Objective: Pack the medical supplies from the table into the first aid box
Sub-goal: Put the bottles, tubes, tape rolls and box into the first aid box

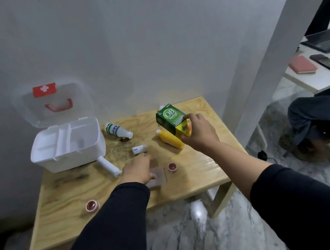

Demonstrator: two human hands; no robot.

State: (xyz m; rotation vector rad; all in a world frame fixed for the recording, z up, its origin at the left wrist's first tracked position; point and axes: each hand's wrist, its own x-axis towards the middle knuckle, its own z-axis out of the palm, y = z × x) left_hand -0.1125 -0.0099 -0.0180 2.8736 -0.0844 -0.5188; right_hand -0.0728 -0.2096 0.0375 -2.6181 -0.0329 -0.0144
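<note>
The white first aid box stands open at the table's back left, its clear lid with a red cross leaning on the wall. My right hand holds a green and yellow medicine carton lifted above a yellow bottle. My left hand lies low over a brown flat packet, fingers spread, touching it. On the wood also lie a white bottle with green stripes, a small white roll, a long white bandage roll and two red tape rolls.
The wooden table stands against a white wall; marble floor lies below its front edge. To the right sits another person at a white desk with a laptop, a phone and a pink book.
</note>
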